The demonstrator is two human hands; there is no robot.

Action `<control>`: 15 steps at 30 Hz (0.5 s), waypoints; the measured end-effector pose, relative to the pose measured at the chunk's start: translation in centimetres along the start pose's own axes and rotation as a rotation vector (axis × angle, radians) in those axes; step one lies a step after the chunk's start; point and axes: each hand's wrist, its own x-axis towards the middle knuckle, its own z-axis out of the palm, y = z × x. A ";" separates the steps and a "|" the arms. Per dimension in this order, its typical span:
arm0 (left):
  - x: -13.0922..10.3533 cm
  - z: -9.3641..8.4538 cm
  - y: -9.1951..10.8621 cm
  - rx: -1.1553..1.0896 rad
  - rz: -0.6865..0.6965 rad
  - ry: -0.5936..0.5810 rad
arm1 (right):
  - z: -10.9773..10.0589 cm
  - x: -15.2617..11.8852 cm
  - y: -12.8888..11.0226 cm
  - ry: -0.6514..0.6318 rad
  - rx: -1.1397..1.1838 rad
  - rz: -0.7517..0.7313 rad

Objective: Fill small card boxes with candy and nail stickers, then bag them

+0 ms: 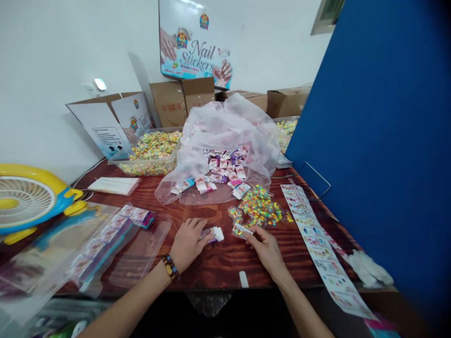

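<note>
My left hand (pixel 190 239), with a beaded bracelet at the wrist, grips a small printed cardboard box (pixel 210 234) lying on its side. The box's white end flap stands open toward the right. In my right hand (pixel 265 246), thumb and fingers pinch a small clear packet of coloured candies (pixel 240 230), held a little apart from the box. Just beyond it lies a heap of green, yellow and orange candy packets (pixel 259 206). A white translucent bag (pixel 225 117) behind them spills many small boxes (pixel 225 166). A white paper slip (pixel 243 279) lies near the front edge.
A long strip of sticker sheets (pixel 319 251) runs down the right side by a blue panel (pixel 362 141). On the left are a row of packed boxes (pixel 102 239) on clear plastic and a yellow-blue fan (pixel 31 197). A candy-filled tub (pixel 148 166) stands behind.
</note>
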 end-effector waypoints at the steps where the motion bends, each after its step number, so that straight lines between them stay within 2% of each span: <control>1: 1.2 0.0 0.0 0.001 -0.010 -0.001 | 0.0 0.0 -0.1 -0.004 -0.006 -0.001; 6: 9.4 0.7 0.0 0.111 -0.002 -0.054 | -0.1 -0.1 -0.3 -0.005 -0.084 -0.051; 11: 17.6 2.7 1.1 0.179 0.157 -0.070 | 0.0 -0.1 -0.2 0.021 -0.116 -0.088; 15: 22.2 4.0 1.8 0.232 0.262 -0.111 | 0.0 -0.2 0.2 -0.003 -0.122 -0.115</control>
